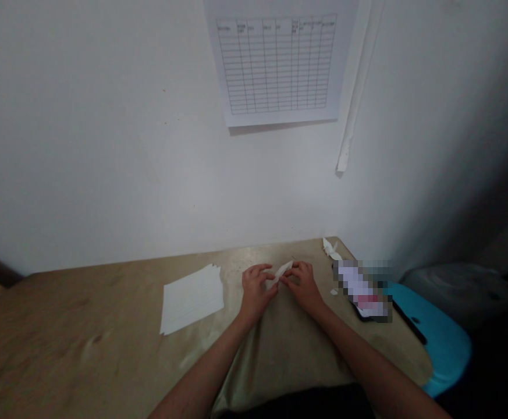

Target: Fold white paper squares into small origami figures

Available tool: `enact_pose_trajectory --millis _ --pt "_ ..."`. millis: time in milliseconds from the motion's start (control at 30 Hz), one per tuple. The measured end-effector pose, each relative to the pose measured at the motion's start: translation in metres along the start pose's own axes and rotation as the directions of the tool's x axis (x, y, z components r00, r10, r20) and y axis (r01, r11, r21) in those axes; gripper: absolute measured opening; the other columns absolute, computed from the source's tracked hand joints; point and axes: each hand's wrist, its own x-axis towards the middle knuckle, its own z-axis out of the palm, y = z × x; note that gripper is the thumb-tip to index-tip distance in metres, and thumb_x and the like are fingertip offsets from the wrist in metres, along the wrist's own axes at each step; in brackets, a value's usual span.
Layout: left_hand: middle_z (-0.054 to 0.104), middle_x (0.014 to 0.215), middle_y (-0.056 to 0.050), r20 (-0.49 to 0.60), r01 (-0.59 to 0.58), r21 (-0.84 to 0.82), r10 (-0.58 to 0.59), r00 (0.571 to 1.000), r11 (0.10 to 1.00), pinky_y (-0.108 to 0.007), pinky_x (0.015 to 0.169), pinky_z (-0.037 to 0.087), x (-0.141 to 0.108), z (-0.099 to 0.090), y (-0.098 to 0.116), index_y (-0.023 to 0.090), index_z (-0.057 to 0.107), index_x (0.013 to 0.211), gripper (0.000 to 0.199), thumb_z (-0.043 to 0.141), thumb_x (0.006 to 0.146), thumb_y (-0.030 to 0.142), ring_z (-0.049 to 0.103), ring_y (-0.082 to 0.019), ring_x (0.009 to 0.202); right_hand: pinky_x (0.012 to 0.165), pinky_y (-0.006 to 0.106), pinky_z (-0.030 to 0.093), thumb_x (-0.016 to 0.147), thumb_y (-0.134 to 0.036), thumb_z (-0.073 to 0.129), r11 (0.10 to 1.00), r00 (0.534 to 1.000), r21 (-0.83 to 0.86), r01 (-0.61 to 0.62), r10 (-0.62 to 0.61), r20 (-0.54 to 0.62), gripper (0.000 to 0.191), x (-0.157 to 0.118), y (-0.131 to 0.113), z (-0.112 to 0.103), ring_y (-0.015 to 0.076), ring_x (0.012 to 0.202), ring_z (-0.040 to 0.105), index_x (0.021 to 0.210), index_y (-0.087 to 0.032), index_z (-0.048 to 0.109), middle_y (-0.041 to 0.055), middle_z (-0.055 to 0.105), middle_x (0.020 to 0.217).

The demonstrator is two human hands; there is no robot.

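Observation:
A small folded piece of white paper (284,269) is held between my two hands, over the middle of the covered table. My left hand (257,286) pinches its left, lower side between thumb and fingers. On the other side, my right hand (301,283) grips the paper with thumb and fingertips. Its exact folds are too small to make out. To the left of my left hand lies a stack of white paper sheets (193,298), slightly fanned at the corners.
A phone (362,291) with a blurred-out screen lies right of my right hand. Behind it sits a folded white paper shape (331,249), with a small white scrap (334,292) nearby. A blue stool (443,337) stands off the table's right edge. The wall (105,145) rises behind.

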Motion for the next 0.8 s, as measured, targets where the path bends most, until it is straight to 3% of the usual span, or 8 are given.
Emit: enact_pose_trajectory --millis 133,267,533,800 --pt "0.068 0.120 -0.002 -0.004 0.025 0.004 -0.025 1.000 1.000 -0.048 0.106 0.037 0.001 -0.001 -0.003 0.026 0.074 0.082 0.013 0.077 0.073 0.017 0.053 -0.025 0.117 0.102 0.050 0.039 0.079 -0.038 0.075 0.994 0.992 -0.110 0.028 -0.041 -0.116 0.030 0.006 0.004 -0.012 0.0294 0.112 0.047 0.105 -0.025 0.068 0.0097 0.056 0.113" --pt "0.067 0.121 -0.003 0.011 0.029 -0.002 -0.029 1.000 1.000 -0.049 0.107 0.036 0.002 -0.002 -0.003 0.026 0.075 0.083 0.013 0.076 0.073 0.017 0.052 -0.026 0.118 0.106 0.049 0.036 0.082 -0.036 0.073 0.973 0.991 -0.198 0.115 -0.127 -0.047 0.034 0.009 0.005 -0.019 0.0286 0.116 0.046 0.116 -0.032 0.068 0.0083 0.053 0.120" --pt "0.067 0.122 -0.003 0.047 0.034 0.000 -0.034 0.998 0.999 -0.049 0.108 0.037 0.002 -0.003 -0.004 0.028 0.077 0.086 0.013 0.072 0.078 0.019 0.051 -0.025 0.120 0.105 0.046 0.036 0.082 -0.032 0.074 0.972 0.985 -0.160 0.172 -0.166 0.046 0.010 0.008 0.004 -0.017 0.0270 0.117 0.046 0.091 -0.031 0.077 0.0064 0.061 0.115" --pt "0.068 0.121 -0.003 0.061 0.034 0.020 -0.035 0.998 0.999 -0.049 0.106 0.037 0.003 0.001 -0.011 0.029 0.077 0.086 0.011 0.074 0.078 0.022 0.053 -0.025 0.118 0.101 0.045 0.036 0.082 -0.026 0.073 0.986 0.989 -0.094 0.138 -0.132 0.061 0.004 0.011 0.007 -0.015 0.0256 0.109 0.049 0.079 -0.027 0.075 0.0055 0.067 0.102"
